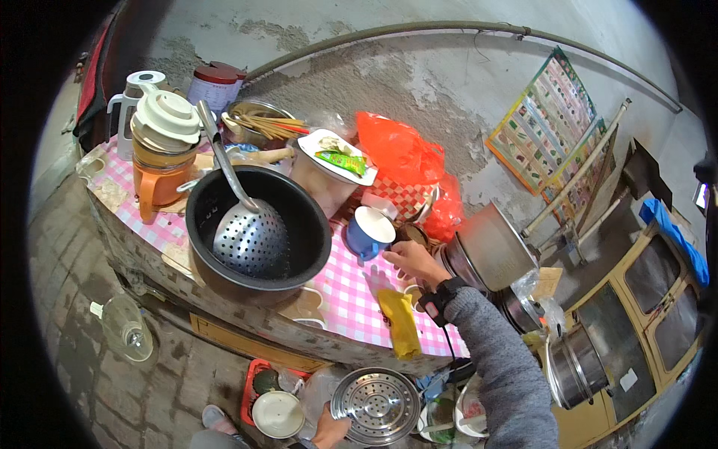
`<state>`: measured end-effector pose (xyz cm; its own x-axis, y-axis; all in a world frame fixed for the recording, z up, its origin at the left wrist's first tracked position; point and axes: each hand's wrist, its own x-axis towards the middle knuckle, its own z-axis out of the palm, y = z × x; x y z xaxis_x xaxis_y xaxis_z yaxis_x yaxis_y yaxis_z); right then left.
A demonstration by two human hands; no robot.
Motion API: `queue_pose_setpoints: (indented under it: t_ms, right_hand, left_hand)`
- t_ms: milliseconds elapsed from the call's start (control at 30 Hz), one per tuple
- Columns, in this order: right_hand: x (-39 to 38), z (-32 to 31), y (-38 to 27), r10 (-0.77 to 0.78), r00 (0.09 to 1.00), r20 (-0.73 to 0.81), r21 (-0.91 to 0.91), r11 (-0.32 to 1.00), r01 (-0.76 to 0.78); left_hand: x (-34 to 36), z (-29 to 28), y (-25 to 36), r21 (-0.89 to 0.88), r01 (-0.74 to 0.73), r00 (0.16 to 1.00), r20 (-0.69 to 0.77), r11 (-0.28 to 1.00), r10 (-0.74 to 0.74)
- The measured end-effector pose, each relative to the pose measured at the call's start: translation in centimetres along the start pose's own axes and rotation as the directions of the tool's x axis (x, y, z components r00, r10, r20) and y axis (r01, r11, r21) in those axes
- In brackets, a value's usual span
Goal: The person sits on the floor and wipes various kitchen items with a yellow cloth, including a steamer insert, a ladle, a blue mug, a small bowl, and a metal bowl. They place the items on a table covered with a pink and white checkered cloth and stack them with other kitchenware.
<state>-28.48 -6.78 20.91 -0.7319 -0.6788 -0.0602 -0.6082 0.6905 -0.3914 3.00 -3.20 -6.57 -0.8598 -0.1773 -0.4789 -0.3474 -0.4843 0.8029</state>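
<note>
My left hand (330,429), low in the picture, is closed on the left rim of a round steel steamer tray (376,406) with many holes. My right hand (416,262) hovers over the pink checked tablecloth, fingers loosely bent and no object visible in them. Just left of its fingertips stands a blue mug (369,233) with a white inside. A brown round container (412,233) sits behind the hand, partly covered by it. Below the hand, a folded yellow packet (400,323) lies near the table's front edge.
A large black pot (206,217) with a perforated ladle (250,238) in it stands on the table. Stacked steel pots (490,243) are right of my hand. Orange pitcher (155,187) and red bags (400,146) stand further off. Below are a red basket (250,389) and white bowl (278,414).
</note>
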Motion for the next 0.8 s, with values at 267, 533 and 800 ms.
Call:
queue_pose_setpoints:
  t_ms: [267,533,800]
  right_hand:
    - [7.1,-1.3,1.0,-0.069,0.97,-0.233,-0.122,0.992,0.042]
    - [12.6,-1.3,3.2,-0.048,0.953,-0.299,-0.211,0.977,-0.017]
    - [12.7,-0.8,1.5,-0.053,0.954,-0.297,-0.158,0.987,0.006]
  left_hand:
    - [0.5,-1.1,0.0,0.085,0.102,0.988,0.106,0.991,-0.111]
    - [1.8,-0.8,-2.5,-0.124,-0.277,0.959,0.017,0.953,0.281]
    - [-0.6,-1.2,1.2,0.143,0.172,0.981,0.06,0.975,-0.182]
